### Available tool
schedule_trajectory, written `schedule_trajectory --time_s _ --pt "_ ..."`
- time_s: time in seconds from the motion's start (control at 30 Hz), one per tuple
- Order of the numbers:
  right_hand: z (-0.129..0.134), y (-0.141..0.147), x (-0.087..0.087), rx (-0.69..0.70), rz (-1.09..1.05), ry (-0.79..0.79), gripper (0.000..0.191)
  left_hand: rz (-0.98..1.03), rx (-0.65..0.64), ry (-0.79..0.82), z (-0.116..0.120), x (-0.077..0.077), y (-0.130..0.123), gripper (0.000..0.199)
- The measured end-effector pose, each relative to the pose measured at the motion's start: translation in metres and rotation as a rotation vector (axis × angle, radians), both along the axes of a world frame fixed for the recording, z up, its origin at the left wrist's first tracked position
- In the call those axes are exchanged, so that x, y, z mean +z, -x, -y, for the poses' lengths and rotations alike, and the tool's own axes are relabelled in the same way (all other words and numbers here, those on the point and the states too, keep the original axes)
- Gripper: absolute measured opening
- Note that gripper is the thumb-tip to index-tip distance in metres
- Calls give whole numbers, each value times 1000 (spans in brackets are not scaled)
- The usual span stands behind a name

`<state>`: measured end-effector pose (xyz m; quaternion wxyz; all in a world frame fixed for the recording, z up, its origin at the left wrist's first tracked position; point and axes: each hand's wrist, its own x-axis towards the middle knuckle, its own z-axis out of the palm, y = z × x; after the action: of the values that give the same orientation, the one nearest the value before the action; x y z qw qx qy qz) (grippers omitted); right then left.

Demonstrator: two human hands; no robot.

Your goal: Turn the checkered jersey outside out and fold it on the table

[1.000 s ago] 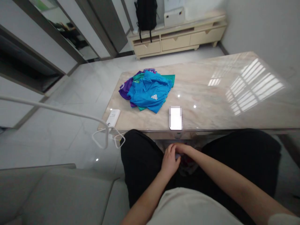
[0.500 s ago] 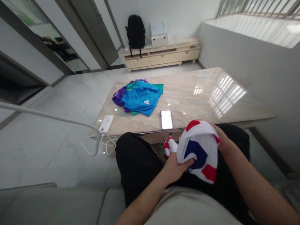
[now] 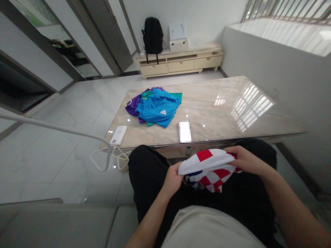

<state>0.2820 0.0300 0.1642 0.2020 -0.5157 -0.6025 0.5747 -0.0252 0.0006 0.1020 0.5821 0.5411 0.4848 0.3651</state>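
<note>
I sit on a grey sofa with a red, white and blue checked shirt (image 3: 210,165) held over my lap, just below the near edge of a marble table (image 3: 219,113). My left hand (image 3: 172,179) grips the shirt's left end. My right hand (image 3: 244,159) grips its right end, so the cloth is stretched between the two. On the table's far left lies a pile of blue, purple and green shirts (image 3: 155,106).
A white phone-like slab (image 3: 185,131) lies near the table's front edge. A white power bank (image 3: 118,134) sits at the left corner with a white cable (image 3: 103,155) hanging off. A cream cabinet (image 3: 181,62) with a black backpack (image 3: 153,34) stands against the far wall.
A second ago both hands were down between my knees under the table edge. They came up with the checked shirt bunched, and now hold it spread flatter between them.
</note>
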Motion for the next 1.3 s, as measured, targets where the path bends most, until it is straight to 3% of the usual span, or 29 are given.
schedule_trajectory --time_s 0.07,0.13,0.2,0.27,0.37,0.47,0.57,0.7,0.8,0.87,0.97,1.07,1.2,1.27,1.3 --pt "0 -16 20 0 151 -120 21 -56 -45 -51 -5 6 10 26" --pt "0 -29 34 -39 301 -339 22 -67 -96 -42 -5 11 16 21" --pt "1 -37 40 -109 368 -598 23 -44 -189 -10 0 17 17 27" --pt "2 -41 41 -170 341 -748 22 -46 -293 0 6 22 16 36" --pt "6 -44 41 -181 384 -635 30 -159 -345 -65 10 28 12 32" --pt "10 -47 46 -161 541 -468 33 -324 -279 -161 5 29 12 22" --pt "9 -55 57 -208 532 -450 34 -418 -172 -215 -1 24 21 14" --pt "10 -69 74 -252 387 -480 33 -421 -39 -229 -5 16 36 13" --pt "19 -64 87 -95 166 -268 30 -394 -4 -220 -11 9 37 15" --pt "28 -46 90 -59 -72 -96 36 -387 13 -232 -15 5 28 18" --pt "35 0 83 -325 -461 67 47 -372 151 -360 -12 5 2 22" --pt "33 46 63 -529 -718 51 43 -205 280 -485 8 16 -23 14" --pt "27 77 40 -436 -749 3 40 110 57 -422 40 40 -36 60" --pt "29 78 36 -401 -686 -33 39 93 -14 -336 45 48 -37 70" --pt "30 76 36 -404 -654 -48 38 45 -14 -315 45 49 -38 66"
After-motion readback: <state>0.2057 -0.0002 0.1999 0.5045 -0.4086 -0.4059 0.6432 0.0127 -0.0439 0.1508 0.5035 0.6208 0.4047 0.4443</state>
